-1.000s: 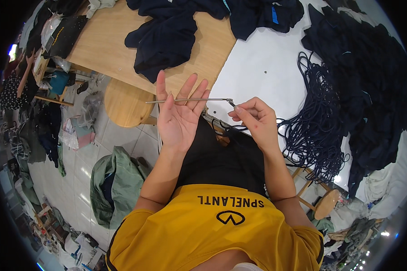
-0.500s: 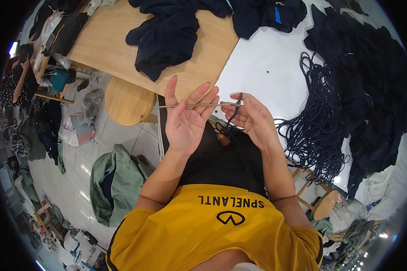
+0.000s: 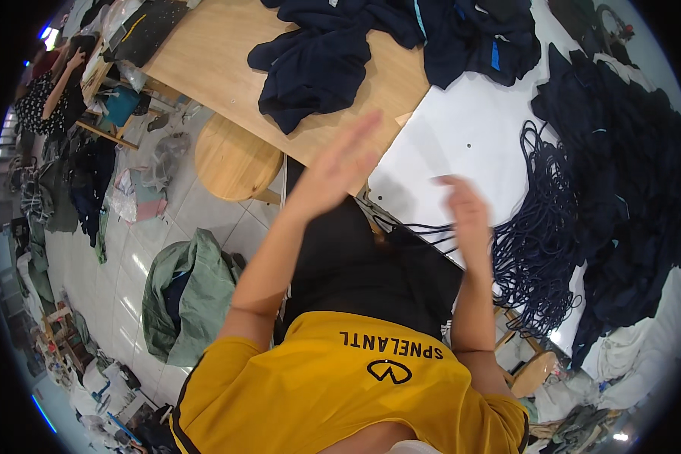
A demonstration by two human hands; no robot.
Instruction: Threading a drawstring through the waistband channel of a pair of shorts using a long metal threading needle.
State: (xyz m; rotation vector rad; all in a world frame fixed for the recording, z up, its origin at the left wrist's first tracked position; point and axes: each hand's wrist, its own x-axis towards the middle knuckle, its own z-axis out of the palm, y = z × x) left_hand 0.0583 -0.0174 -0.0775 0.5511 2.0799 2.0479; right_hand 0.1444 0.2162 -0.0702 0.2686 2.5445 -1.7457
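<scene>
My left hand (image 3: 337, 163) is raised and motion-blurred over the edge of the wooden table (image 3: 227, 68), its fingers stretched out and nothing seen in it. My right hand (image 3: 461, 216) is also blurred, fingers curled, above the near edge of the white table top (image 3: 469, 129). A thin dark cord (image 3: 412, 225) runs under it toward a heap of navy cords (image 3: 537, 257) on the right. Whether the right hand grips the cord is unclear. A black cloth (image 3: 356, 265) lies on my lap.
Navy garments (image 3: 318, 60) are piled on the wooden table, with more dark clothing (image 3: 620, 166) at the right. A round wooden stool (image 3: 234, 159) and a green bundle (image 3: 189, 295) are on the tiled floor to the left. Another person (image 3: 53, 91) sits at far upper left.
The thin metal rod that lay across my left palm is no longer visible. The left hand has swung up and right; the right hand has dropped slightly. Both are now blurred.
</scene>
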